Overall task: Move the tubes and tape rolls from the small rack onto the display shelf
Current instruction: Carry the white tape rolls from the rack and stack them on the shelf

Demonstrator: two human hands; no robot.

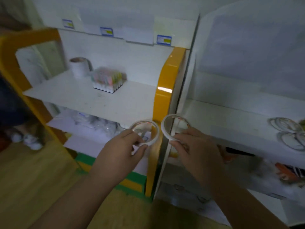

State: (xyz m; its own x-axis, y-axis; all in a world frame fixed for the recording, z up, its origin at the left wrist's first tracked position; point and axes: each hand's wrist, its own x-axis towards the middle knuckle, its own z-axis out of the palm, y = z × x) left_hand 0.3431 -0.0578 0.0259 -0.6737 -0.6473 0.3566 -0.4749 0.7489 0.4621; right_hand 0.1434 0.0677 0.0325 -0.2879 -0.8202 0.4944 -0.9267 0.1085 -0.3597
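My left hand (pixel 122 149) pinches a thin white tape roll (pixel 154 137) by its lower rim, in front of the small rack's yellow side post (pixel 166 90). My right hand (pixel 196 149) grips a second white tape roll (pixel 165 129), tilted, just right of that post. On the small rack's top board (pixel 69 95) stand a tray of coloured tubes (pixel 108 80) and a fat white tape roll (pixel 79 66). The white display shelf (pixel 231 123) on the right bears several flat tape rolls (pixel 287 131) near its right end.
Price labels (pixel 164 39) hang on the shelf edge above the rack. Wrapped white items (pixel 99 124) lie on the rack's lower board. Orange and striped goods (pixel 290 172) fill the display shelf's lower level. Wooden floor (pixel 33 179) spreads at the lower left.
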